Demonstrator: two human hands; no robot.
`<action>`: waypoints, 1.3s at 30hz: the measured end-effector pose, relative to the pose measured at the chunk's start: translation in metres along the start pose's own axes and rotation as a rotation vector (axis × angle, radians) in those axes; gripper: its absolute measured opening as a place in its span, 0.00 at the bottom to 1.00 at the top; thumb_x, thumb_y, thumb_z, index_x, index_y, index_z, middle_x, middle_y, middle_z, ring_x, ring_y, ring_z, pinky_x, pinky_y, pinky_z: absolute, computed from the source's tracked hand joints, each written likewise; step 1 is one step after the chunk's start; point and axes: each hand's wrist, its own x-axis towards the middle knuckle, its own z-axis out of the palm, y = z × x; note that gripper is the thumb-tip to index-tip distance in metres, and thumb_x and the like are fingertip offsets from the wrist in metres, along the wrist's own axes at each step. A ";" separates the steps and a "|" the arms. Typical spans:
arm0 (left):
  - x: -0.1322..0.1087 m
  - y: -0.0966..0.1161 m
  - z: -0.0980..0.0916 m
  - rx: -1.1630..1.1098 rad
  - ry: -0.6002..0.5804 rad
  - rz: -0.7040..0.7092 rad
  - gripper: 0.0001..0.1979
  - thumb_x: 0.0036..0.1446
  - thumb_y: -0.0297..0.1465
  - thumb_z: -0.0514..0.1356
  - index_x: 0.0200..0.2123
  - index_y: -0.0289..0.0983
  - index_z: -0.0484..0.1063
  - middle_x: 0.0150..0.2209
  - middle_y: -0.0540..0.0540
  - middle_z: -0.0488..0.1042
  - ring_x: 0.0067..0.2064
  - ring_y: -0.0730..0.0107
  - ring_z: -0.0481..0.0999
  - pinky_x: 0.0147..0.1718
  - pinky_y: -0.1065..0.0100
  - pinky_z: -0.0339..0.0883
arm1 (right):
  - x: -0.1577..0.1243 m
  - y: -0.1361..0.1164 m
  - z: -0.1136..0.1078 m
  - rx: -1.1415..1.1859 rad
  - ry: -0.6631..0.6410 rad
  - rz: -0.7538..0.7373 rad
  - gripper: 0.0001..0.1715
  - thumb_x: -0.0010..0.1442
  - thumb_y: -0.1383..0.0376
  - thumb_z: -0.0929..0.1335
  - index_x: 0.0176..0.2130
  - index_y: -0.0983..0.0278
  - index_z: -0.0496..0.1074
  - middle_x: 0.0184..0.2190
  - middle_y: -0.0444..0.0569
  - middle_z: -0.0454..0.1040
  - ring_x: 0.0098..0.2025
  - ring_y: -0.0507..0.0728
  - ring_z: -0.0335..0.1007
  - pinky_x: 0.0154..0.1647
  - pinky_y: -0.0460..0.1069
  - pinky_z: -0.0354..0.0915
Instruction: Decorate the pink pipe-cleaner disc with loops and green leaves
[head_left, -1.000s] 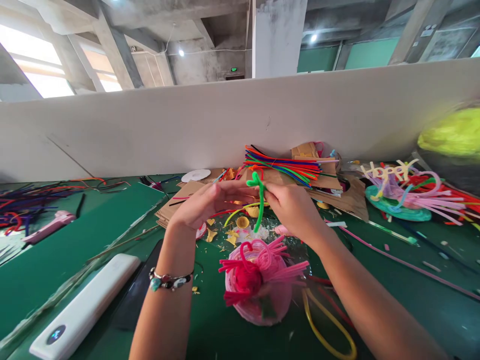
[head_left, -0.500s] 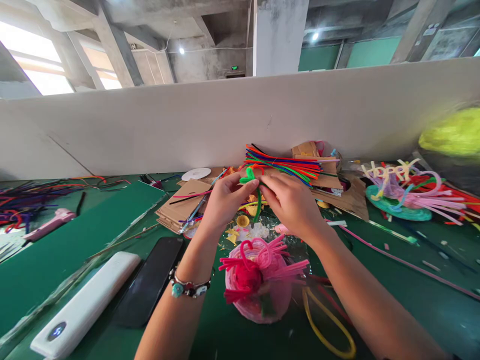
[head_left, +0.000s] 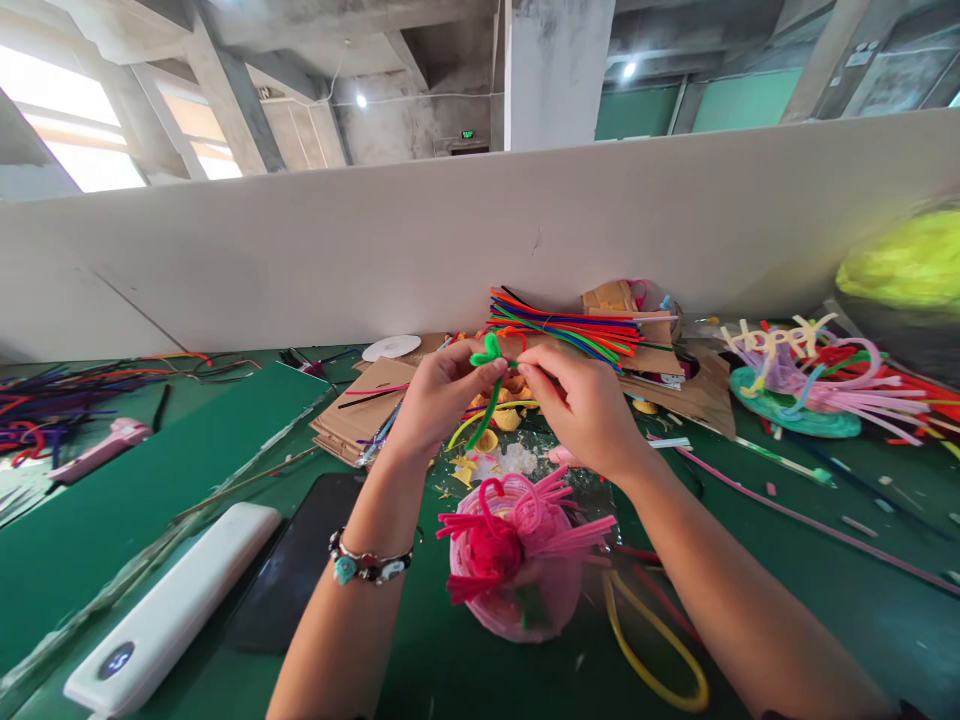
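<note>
A green pipe cleaner [head_left: 491,408], its top bent into small loops and its tail hanging down, is held up over the middle of the table. My left hand [head_left: 442,393] pinches it just below the loops. On the other side my right hand [head_left: 581,405] is closed, thumb and forefinger pinching the pipe cleaner close to the left fingertips. Directly below lies a round pink piece [head_left: 544,600] topped with a red ball and pink pipe-cleaner loops and strands.
A bundle of coloured pipe cleaners [head_left: 562,325] lies at the back beside cardboard pieces [head_left: 379,385]. At left are a white power bank [head_left: 176,600], a black phone [head_left: 300,570] and a pink glue gun [head_left: 101,450]. A purple pipe-cleaner piece on a teal disc [head_left: 799,405] stands right.
Both hands have shifted slightly left with the green pipe cleaner. Its tail now slants down to the left, and the hands have drawn a little apart.
</note>
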 end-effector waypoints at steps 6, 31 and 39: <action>0.000 -0.003 -0.006 0.001 -0.091 -0.008 0.04 0.45 0.31 0.63 0.25 0.36 0.71 0.24 0.52 0.72 0.28 0.78 0.70 0.29 0.75 0.65 | 0.000 -0.001 -0.003 0.015 -0.001 -0.017 0.09 0.58 0.70 0.61 0.29 0.66 0.68 0.21 0.42 0.67 0.20 0.47 0.56 0.23 0.42 0.53; 0.001 0.005 -0.002 0.447 -0.126 0.165 0.13 0.55 0.28 0.53 0.19 0.35 0.62 0.17 0.54 0.63 0.19 0.81 0.59 0.19 0.77 0.54 | -0.001 0.009 -0.007 -0.219 -0.030 -0.286 0.15 0.62 0.67 0.58 0.32 0.67 0.71 0.25 0.49 0.71 0.28 0.52 0.67 0.30 0.45 0.60; 0.000 -0.001 -0.003 0.474 -0.157 0.218 0.12 0.53 0.32 0.54 0.20 0.35 0.63 0.19 0.52 0.62 0.22 0.79 0.59 0.21 0.75 0.54 | -0.001 0.010 -0.005 -0.198 -0.047 -0.199 0.13 0.61 0.66 0.59 0.34 0.65 0.70 0.27 0.49 0.74 0.29 0.52 0.68 0.29 0.46 0.60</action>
